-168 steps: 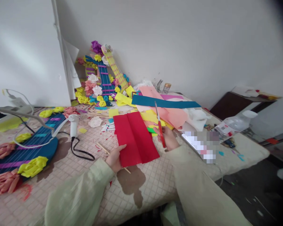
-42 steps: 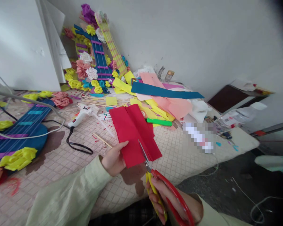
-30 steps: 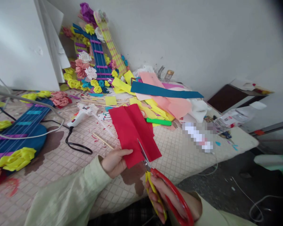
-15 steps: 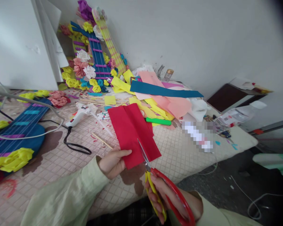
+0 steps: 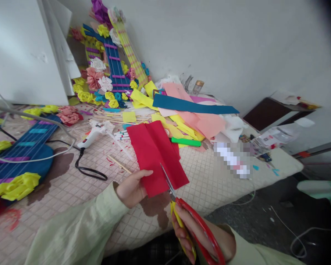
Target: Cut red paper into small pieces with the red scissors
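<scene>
A red sheet of paper (image 5: 154, 154) lies creased on the quilted table cover. My left hand (image 5: 132, 187) pinches its near left corner, thumb on top. My right hand (image 5: 201, 235) grips red and yellow scissors (image 5: 182, 213) at the table's near edge. Their blades (image 5: 165, 178) are in the near edge of the red sheet, pointing away from me.
A white glue gun (image 5: 95, 134) with a black cord lies left of the sheet, beside markers and wooden sticks. Blue, pink and yellow paper strips (image 5: 193, 110) pile behind. Paper-flower guitar shapes lean on the wall (image 5: 113, 62) and lie at the left (image 5: 22, 154).
Since the earliest frame my right hand brought the scissors from the sheet's far right side to its near edge. Over the last second the blades stay in the paper with little movement.
</scene>
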Demonstrator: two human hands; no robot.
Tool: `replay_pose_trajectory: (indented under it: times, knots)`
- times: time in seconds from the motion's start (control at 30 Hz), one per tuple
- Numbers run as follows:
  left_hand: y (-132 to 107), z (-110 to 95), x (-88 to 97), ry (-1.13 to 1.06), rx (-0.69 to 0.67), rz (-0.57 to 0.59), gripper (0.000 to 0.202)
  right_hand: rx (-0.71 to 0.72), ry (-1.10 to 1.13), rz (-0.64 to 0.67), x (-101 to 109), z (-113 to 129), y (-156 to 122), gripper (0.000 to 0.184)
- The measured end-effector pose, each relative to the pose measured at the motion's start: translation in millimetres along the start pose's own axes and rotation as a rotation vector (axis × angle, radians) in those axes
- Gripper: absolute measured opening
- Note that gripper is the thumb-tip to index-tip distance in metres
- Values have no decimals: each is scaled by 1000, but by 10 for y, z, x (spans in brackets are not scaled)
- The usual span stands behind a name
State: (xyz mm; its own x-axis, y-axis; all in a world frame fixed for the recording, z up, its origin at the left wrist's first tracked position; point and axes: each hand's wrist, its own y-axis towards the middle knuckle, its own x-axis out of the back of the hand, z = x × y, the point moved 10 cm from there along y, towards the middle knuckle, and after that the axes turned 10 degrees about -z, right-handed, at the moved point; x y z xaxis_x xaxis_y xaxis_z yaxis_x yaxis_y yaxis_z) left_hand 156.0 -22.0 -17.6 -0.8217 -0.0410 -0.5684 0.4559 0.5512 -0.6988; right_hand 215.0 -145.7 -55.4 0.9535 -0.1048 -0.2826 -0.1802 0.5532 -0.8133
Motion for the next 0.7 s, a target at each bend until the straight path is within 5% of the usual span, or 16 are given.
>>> replay_pose_trajectory:
  times: [0.2, 0.7]
  knots:
    - [18, -25, 66, -11, -19, -130, 35, -5, 9, -42, 17, -25, 5, 48]
    - [9, 3, 63, 34, -10, -130, 37, -110, 99, 78, 24, -183, 82, 42]
